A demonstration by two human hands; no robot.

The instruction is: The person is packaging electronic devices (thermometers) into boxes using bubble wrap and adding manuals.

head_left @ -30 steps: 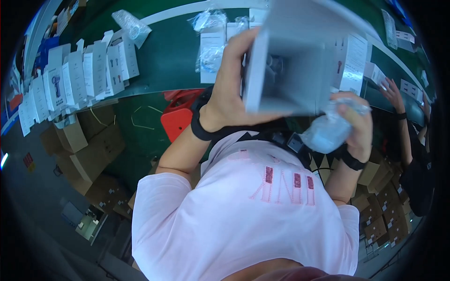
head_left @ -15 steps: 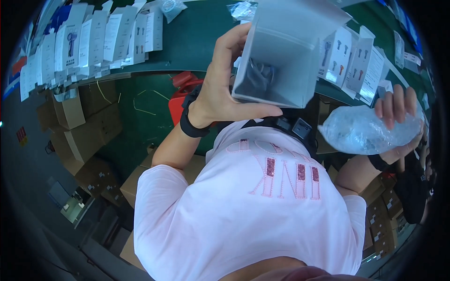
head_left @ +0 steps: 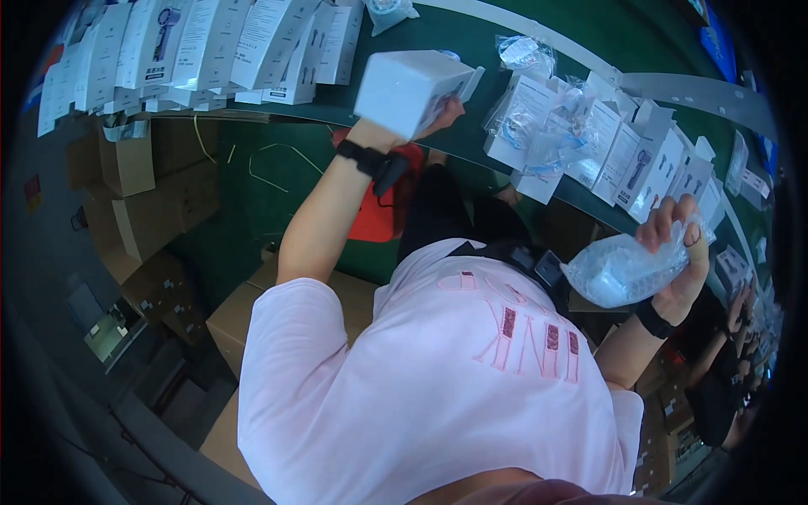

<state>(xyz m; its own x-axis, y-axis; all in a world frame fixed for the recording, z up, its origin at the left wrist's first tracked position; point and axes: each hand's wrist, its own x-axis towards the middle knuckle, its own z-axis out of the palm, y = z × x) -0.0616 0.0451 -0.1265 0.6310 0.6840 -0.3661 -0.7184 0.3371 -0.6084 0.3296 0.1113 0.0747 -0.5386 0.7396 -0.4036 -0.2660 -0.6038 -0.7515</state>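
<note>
My left hand is closed around a white carton above the table's near edge. The carton is tipped so its plain closed end faces me and its open flap points away, so its inside is hidden. At the right, my right hand grips a bubble-wrap bag with a pale object in it, whose kind I cannot make out. The bag hangs in front of the table edge, apart from the carton.
Rows of printed white cartons stand along the green table on both sides. Clear bags with coiled cables lie on the right row. Below are a red stool and cardboard boxes. Another person's arm shows far right.
The carton has moved left and turned over from showing its open mouth, with a dark item inside, to showing its closed end. The bubble-wrap bag has shifted left and slightly down.
</note>
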